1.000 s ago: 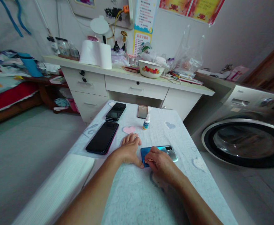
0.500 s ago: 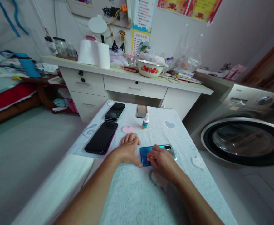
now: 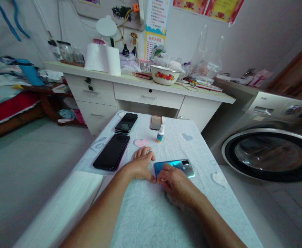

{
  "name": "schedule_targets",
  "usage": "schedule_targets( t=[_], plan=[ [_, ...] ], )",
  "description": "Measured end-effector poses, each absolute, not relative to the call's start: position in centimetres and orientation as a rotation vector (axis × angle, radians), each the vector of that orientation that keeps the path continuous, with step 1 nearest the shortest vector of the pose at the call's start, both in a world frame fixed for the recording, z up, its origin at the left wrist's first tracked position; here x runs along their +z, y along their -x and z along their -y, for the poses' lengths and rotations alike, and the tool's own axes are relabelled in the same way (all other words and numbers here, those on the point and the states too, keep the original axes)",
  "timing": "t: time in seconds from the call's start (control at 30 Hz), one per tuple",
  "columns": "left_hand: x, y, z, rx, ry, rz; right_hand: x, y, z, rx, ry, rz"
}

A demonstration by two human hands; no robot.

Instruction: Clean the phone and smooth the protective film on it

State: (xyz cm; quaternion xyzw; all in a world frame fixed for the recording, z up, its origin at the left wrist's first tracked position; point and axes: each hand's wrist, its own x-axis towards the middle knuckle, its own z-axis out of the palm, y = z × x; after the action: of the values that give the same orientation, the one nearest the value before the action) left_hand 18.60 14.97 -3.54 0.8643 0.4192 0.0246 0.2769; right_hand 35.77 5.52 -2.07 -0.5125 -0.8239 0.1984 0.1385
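A blue smartphone (image 3: 179,166) lies back up on the cloth-covered table, its camera block toward the right. My left hand (image 3: 141,166) rests on the cloth with its fingers apart, the thumb against the phone's left end. Over the phone's near left corner, my right hand (image 3: 172,179) is closed with its fingers pressed together; whatever they hold is hidden. Beyond the hands stands a small white spray bottle (image 3: 160,134) with a blue and yellow label.
Stacked phones lie at the left, a nearer stack (image 3: 111,151) and a farther one (image 3: 126,122). A brownish phone or case (image 3: 156,122) lies at the table's far edge. Behind is a white desk (image 3: 148,90); a washing machine (image 3: 259,120) stands at the right.
My right hand has moved slightly left and toward me, from the phone's middle to its near left corner, uncovering more of the back. My left hand has stayed in place.
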Motion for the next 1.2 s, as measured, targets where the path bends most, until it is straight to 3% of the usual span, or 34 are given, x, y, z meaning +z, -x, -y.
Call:
schedule_targets(
  t=[0.5,1.2],
  plan=[
    [-3.7,-18.4,-15.0,0.08,-2.328,-1.117,-0.7,-37.3,-5.1,0.504,1.662,2.395],
    [-3.3,-18.4,-14.8,0.07,-2.331,-1.115,-1.4,-36.7,-5.2,0.529,1.596,2.415]
  ],
)
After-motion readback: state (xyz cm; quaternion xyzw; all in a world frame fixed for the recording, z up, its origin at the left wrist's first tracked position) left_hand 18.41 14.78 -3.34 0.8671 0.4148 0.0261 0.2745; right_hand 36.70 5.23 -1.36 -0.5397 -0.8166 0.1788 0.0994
